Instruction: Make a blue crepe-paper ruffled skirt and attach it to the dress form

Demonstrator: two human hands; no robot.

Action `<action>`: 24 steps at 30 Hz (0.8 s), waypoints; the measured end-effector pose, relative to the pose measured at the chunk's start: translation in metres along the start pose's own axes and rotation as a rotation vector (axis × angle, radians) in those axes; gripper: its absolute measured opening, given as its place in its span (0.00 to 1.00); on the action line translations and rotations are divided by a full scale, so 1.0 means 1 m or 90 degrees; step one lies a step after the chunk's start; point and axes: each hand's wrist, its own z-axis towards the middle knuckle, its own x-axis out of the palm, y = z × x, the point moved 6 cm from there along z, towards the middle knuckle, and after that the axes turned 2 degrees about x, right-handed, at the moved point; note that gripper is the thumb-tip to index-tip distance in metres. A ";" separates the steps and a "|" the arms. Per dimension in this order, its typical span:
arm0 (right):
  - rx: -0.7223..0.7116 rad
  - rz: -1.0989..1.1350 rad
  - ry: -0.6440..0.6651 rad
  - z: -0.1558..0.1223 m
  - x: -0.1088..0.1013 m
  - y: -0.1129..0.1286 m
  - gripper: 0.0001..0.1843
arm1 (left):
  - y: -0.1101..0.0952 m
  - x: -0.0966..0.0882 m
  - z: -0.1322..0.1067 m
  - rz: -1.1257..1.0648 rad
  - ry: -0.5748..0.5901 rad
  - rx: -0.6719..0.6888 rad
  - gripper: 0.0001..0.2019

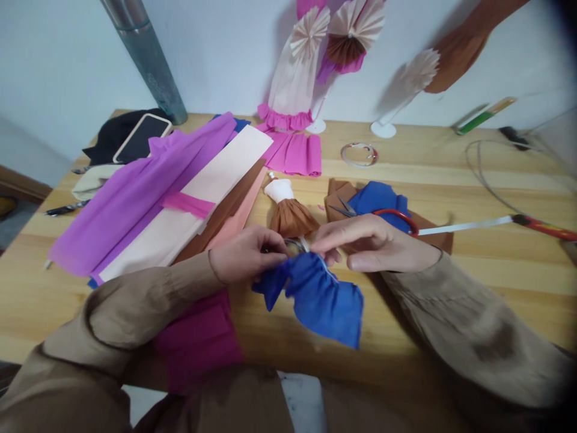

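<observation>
My left hand [246, 252] and my right hand [374, 243] meet at the middle of the wooden table [451, 282]. Both pinch the gathered top of a pleated blue crepe paper piece [322, 297], which fans out toward me. A thin white strip or wire [306, 243] shows between my fingertips at the gathered point. Just beyond my hands lies a small paper figure in a brown skirt with a white top [288, 210]. My sleeves are tan.
Purple, cream, brown and pink crepe sheets [171, 198] lie at left, a magenta piece [198, 337] near my left arm. Red-handled scissors [387, 213] rest on blue and brown paper. A tape roll [359, 154], phone [142, 137], and paper dolls on stands [297, 78] stand behind.
</observation>
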 end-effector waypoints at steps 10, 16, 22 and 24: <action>0.003 -0.093 0.024 -0.001 0.012 0.020 0.16 | -0.008 -0.002 -0.013 -0.003 -0.055 0.017 0.07; 0.047 -0.162 -0.199 -0.003 0.003 0.025 0.08 | -0.020 0.009 -0.038 0.012 -0.062 0.015 0.06; 0.105 -0.077 -0.002 0.010 0.040 0.008 0.17 | -0.020 0.010 -0.049 -0.077 -0.075 0.018 0.06; 0.097 -0.084 0.037 0.012 0.047 0.008 0.18 | -0.018 0.010 -0.050 -0.100 -0.067 0.018 0.07</action>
